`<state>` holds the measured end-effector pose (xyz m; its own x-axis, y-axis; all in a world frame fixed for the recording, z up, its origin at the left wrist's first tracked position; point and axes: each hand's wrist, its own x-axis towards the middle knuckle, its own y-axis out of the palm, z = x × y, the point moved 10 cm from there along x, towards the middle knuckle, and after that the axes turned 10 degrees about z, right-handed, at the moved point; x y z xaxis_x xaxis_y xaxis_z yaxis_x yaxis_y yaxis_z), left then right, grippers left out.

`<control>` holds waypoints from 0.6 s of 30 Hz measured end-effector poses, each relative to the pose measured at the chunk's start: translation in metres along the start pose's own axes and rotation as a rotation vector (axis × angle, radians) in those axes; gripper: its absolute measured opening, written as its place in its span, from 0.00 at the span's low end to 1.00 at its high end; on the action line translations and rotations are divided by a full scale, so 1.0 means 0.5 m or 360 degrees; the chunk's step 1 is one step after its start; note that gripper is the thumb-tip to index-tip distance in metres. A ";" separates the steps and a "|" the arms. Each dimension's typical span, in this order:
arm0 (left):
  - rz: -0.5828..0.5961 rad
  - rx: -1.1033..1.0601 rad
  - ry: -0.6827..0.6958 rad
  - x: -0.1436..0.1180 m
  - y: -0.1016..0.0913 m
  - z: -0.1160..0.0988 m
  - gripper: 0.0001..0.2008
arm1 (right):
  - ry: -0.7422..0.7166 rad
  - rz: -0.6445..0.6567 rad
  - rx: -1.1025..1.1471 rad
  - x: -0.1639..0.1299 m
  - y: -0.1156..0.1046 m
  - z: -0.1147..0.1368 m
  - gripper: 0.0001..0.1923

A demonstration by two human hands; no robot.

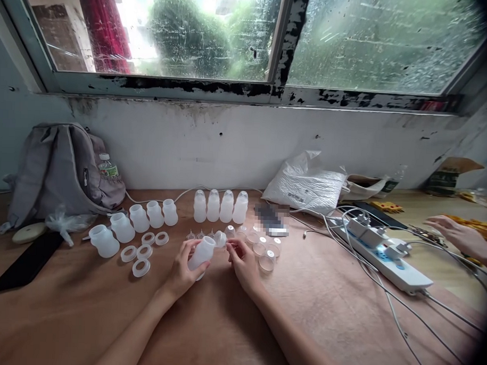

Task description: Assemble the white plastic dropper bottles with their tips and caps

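My left hand (pixel 186 268) is wrapped round a frosted white baby bottle (pixel 203 252), tilted with its open neck to the upper right. Right beside that neck, my right hand (pixel 241 257) pinches a small white screw collar (pixel 219 238) at its edge. Whether a teat sits in the collar is too small to tell. Several clear teats (pixel 190 235) stand just behind the bottle, partly hidden by it. Clear domed caps (pixel 266 261) are grouped right of my right hand. Loose white collar rings (pixel 141 267) lie to the left, in front of several open bottles (pixel 123 228).
Several capped bottles (pixel 213 206) stand in a row at the back. A grey backpack (pixel 64 165) and black pouch (pixel 27 260) are on the left. Right are a silver bag (pixel 306 182), a power strip (pixel 384 259) with trailing cables, and another person's hand (pixel 461 235).
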<state>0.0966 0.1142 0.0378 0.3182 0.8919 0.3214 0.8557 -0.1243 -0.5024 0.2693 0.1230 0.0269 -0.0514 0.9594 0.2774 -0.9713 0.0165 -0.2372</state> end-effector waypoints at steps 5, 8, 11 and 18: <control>0.0081 0.0100 0.0032 0.000 -0.006 -0.012 0.23 | -0.0296 0.0067 -0.0484 0.000 -0.008 0.053 0.10; 0.0166 0.0110 0.0056 0.000 -0.003 -0.013 0.20 | -0.0356 0.0147 -0.0596 -0.001 0.000 0.060 0.10; 0.0212 0.0150 0.0067 -0.001 -0.006 -0.015 0.18 | -0.0361 0.0186 -0.0616 -0.001 0.005 0.058 0.10; 0.0242 0.0182 0.0101 0.000 -0.013 -0.018 0.18 | -0.0374 0.0230 -0.0616 -0.001 0.010 0.060 0.09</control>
<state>0.0947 0.1112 0.0483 0.4683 0.8370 0.2829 0.7449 -0.2018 -0.6359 0.2575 0.1141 0.0533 -0.2742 0.8706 0.4085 -0.7946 0.0342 -0.6061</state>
